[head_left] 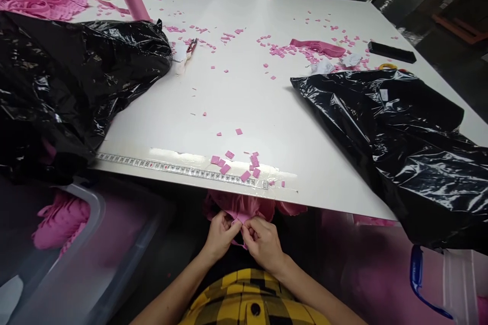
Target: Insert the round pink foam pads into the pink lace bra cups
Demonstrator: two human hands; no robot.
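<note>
Pink cloth (pixel 235 215) hung just below the near edge of the white table (pixel 247 96), pinched between the narrowed fingers of the left hand (pixel 219 237) and the right hand (pixel 265 245), which almost met. From where I stood, small pink scraps (pixel 225 168) lay above them, some over a measuring tape (pixel 190 170) running along that edge. One black bag (pixel 76 71) sprawled at left, a second black bag (pixel 385 122) at right.
</note>
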